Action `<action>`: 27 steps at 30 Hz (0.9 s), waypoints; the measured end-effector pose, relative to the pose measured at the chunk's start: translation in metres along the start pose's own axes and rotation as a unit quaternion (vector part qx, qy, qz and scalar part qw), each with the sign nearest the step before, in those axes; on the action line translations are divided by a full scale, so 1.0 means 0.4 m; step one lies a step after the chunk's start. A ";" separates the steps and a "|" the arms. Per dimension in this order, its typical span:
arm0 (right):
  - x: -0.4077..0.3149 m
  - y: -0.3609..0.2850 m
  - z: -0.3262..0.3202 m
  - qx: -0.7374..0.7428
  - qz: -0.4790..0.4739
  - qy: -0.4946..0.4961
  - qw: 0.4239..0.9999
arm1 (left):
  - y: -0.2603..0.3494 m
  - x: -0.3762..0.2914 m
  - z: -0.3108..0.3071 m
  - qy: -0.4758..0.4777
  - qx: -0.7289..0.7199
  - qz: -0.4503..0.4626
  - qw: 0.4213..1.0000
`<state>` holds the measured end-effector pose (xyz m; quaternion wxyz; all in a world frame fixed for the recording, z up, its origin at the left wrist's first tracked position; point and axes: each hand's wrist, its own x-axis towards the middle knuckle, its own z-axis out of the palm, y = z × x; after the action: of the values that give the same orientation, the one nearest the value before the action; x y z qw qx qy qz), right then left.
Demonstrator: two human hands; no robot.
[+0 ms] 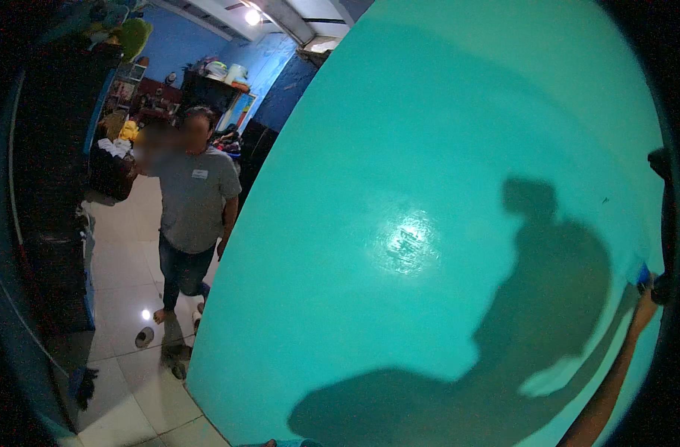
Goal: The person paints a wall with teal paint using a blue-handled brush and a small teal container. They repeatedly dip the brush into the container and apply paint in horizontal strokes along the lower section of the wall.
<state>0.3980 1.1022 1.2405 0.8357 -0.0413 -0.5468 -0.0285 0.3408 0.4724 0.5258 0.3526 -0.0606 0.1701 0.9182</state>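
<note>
A broad turquoise painted wall [340, 313] fills most of the view in front of me. My right arm reaches up along it at the far right. At the dark rim of the picture my right hand [648, 295] is closed around a small blue object [643, 274], held at the wall; its kind is too cut off to tell. A shiny, wet-looking patch [410, 243] reflects light at mid-wall, and my shadow falls across the right half. My left hand is out of view. At the bottom edge a sliver of turquoise cloth [303, 443] shows.
Another person in a grey shirt [192, 209] stands on the tiled floor [125, 262] to the left. A dark cabinet-like piece [49, 223] rises at the far left. Footwear [178, 370] lies by the wall's foot. Behind the person are clothes [115, 147] and loaded shelves.
</note>
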 end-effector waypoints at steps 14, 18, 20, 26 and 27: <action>-0.352 -0.688 0.012 0.045 -0.362 -0.087 0.927 | -0.117 -0.003 0.134 0.096 0.076 0.011 0.992; -0.305 -0.705 -0.048 0.047 -0.135 -0.117 0.983 | -0.152 0.012 0.155 0.101 0.090 0.010 0.991; -0.229 -0.599 -0.066 0.107 0.000 -0.121 0.987 | -0.164 0.016 0.164 0.100 0.092 0.008 0.991; -0.094 -0.154 -0.208 -0.090 0.147 0.160 0.972 | -0.170 0.037 0.174 0.099 0.081 0.003 0.992; -0.088 -0.120 -0.224 -0.105 0.116 0.164 0.974 | -0.171 0.041 0.171 0.103 0.067 0.004 0.992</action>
<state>0.4612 1.0455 1.1744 0.9029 -0.1866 -0.3873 0.0046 0.3749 0.5546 0.5674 0.3326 -0.1309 0.2670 0.8949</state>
